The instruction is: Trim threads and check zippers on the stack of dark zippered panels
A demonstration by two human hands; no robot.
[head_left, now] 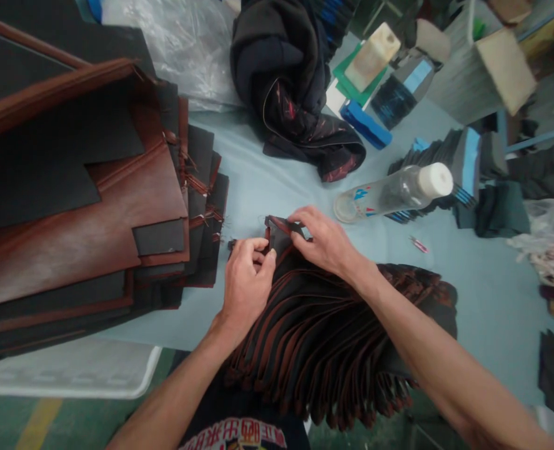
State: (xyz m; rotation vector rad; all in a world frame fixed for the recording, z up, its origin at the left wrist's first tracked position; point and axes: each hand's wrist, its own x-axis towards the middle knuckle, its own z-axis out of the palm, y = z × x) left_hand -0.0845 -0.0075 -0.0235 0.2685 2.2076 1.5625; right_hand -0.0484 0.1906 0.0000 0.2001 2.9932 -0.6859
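Note:
My left hand and my right hand are close together over the table, both closed on the end of a black and brown leather piece. The left fingers pinch its left edge; the right fingers and thumb hold its upper right corner, where a flap looks folded. Below it, a fanned stack of similar leather pieces curves toward me and hangs past the table's front edge. My right forearm crosses over this stack. The left fingertips partly hide the edge they pinch.
Larger brown and black leather panels are piled at the left, loose threads at their ends. A clear bottle with a white cap lies to the right, near small pink thread snips. A dark jacket lies behind. A white tray is below left.

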